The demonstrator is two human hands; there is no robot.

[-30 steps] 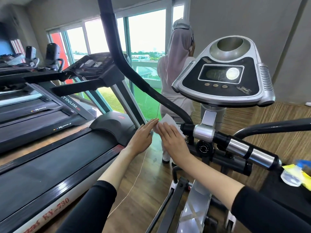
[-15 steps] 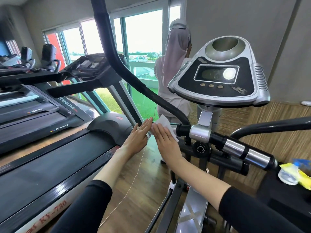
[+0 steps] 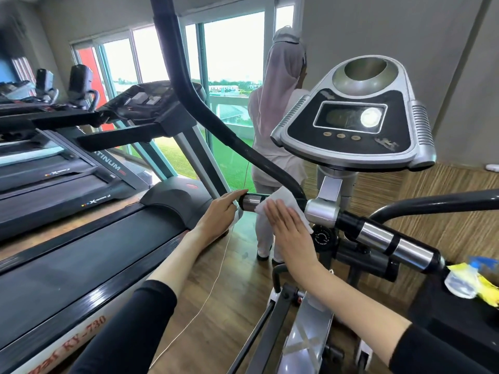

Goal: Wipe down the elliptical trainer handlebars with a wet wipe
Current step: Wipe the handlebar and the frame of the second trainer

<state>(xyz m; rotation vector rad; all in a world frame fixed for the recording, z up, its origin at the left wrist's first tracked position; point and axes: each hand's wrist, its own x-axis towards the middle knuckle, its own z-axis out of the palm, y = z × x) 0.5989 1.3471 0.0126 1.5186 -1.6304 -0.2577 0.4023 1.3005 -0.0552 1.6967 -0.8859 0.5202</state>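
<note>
Wipe [image 3: 286, 201] lies over the short handlebar [image 3: 251, 203], at 9 o'clock from the silver clamp [image 3: 322, 211]. The right grip [image 3: 291, 233] presses it flat with straight fingers, and the open left grip [image 3: 216, 214] touches the bar's end. Wiping looks barely begun; next, wrap and rub along. Earlier both grips hid the bar; they have since parted.

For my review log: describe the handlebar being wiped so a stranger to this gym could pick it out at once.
Find the elliptical's silver-and-black console; under it a silver clamp carries a horizontal grip on each side. It is the left grip, half covered by the white wipe under the right hand, the left hand at its end; the right grip is bare.
</note>
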